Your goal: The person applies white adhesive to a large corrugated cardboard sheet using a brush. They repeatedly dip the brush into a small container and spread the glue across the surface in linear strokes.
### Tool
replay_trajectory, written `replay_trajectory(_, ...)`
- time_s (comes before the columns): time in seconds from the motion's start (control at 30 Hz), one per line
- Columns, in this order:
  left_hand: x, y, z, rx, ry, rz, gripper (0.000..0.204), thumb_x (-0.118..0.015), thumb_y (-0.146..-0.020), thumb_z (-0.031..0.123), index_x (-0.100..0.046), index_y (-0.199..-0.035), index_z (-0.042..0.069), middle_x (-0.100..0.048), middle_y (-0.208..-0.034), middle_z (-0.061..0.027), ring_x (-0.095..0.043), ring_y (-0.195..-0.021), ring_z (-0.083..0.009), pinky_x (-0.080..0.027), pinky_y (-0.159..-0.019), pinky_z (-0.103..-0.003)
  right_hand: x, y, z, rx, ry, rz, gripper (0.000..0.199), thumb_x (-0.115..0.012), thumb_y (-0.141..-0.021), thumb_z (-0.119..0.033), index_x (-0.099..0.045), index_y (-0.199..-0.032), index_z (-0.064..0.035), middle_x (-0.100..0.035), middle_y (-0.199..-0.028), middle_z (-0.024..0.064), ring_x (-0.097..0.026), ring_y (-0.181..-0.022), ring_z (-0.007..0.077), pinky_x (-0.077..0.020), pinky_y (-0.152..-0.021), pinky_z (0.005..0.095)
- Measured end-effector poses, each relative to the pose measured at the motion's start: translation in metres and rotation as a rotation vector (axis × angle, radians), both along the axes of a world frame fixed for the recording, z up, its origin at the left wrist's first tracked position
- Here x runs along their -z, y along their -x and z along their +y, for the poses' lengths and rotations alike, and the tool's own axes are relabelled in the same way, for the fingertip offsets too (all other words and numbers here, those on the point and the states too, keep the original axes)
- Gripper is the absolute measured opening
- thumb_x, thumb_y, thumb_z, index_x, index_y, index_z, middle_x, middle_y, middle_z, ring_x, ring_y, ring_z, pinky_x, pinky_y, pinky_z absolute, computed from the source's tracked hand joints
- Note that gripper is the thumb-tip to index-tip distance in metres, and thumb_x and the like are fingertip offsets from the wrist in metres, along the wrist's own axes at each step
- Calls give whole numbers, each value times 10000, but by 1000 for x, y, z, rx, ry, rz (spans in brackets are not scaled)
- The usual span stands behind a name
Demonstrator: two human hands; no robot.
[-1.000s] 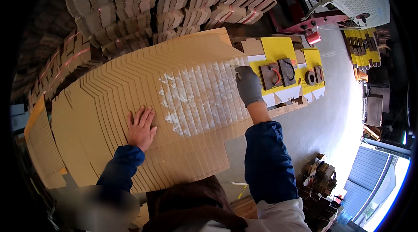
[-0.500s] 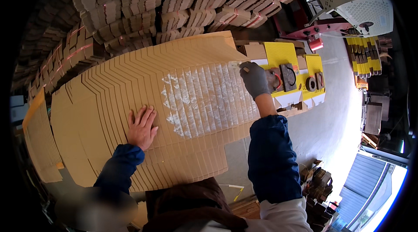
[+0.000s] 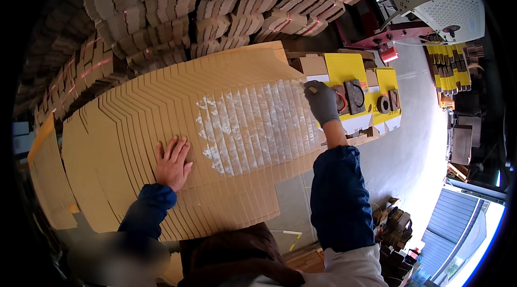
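Observation:
Fanned-out cardboard sheets (image 3: 116, 163) lie overlapped in front of me, their edges making many stepped lines. My left hand (image 3: 173, 164), bare, rests flat on them with its fingers apart. A whitish, wet-looking coating (image 3: 250, 125) covers a band of strips to the right of that hand. At the band's far right end, my right hand (image 3: 321, 102) in a grey glove is closed around a small brush (image 3: 312, 91). The brush is mostly hidden by the glove, and its pale end meets the top corner of the coated band.
Bundled cardboard stacks (image 3: 231, 25) rise behind the sheets. Yellow printed boards (image 3: 344, 67) at right carry a dark block (image 3: 355, 96) and a tape roll (image 3: 383, 104). A perforated machine guard (image 3: 452, 20) stands at far right. Grey floor (image 3: 412, 109) stretches beyond.
My right hand has shifted slightly right and toward me with the brush. My left hand stays flat on the cardboard sheets. The whole view has moved a little.

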State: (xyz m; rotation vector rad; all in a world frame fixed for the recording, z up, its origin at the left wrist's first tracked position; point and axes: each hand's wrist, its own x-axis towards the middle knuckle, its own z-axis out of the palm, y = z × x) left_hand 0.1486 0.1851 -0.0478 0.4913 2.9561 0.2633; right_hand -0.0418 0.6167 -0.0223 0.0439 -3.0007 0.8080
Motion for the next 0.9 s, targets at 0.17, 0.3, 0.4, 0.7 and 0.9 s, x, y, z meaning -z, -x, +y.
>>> replay_trajectory(0.17,0,0,-1,-13,2,-21,613,-675,-824,251,-475,-1380,90,-422,-1467,-33,-341,-1385,-270,-222,-1118,-613,4,10,19,8,106,-21,169,-616,-860,-186,-710,-953,-81,-697,-957,183,-667,-861,383,-540,-760,430)
replay_trajectory(0.3,2,1,3,-8,-2,-27,612,-663,-833,254,-466,-1388,88,-414,-1474,-39,-334,-1390,-268,-207,-1124,-613,1,15,42,88,27,-48,179,-613,-859,-196,-709,-930,-63,-698,-931,182,-665,-856,383,-538,-752,422)
replay_trajectory(0.4,3,-2,-3,-11,31,-26,609,-658,-837,248,-462,-1391,87,-407,-1479,-40,-329,-1393,-266,-199,-1128,-611,-4,0,30,-23,137,85,173,-628,-862,-149,-714,-940,-21,-708,-853,156,-670,-737,287,-518,-681,341)
replay_trajectory(0.7,6,-4,-3,4,30,-41,598,-616,-853,185,-436,-1411,70,-378,-1506,-69,-305,-1412,-296,-176,-1154,-578,-4,-53,13,-11,170,17,168,-653,-836,-178,-713,-964,-85,-688,-935,192,-657,-867,387,-531,-746,423)
replay_trajectory(0.9,6,-5,-3,-10,54,-54,600,-582,-873,187,-408,-1436,75,-367,-1517,-72,-291,-1421,-298,-158,-1164,-567,-20,-91,25,85,242,6,177,-687,-820,-143,-700,-972,-54,-682,-926,191,-661,-858,376,-530,-773,415)
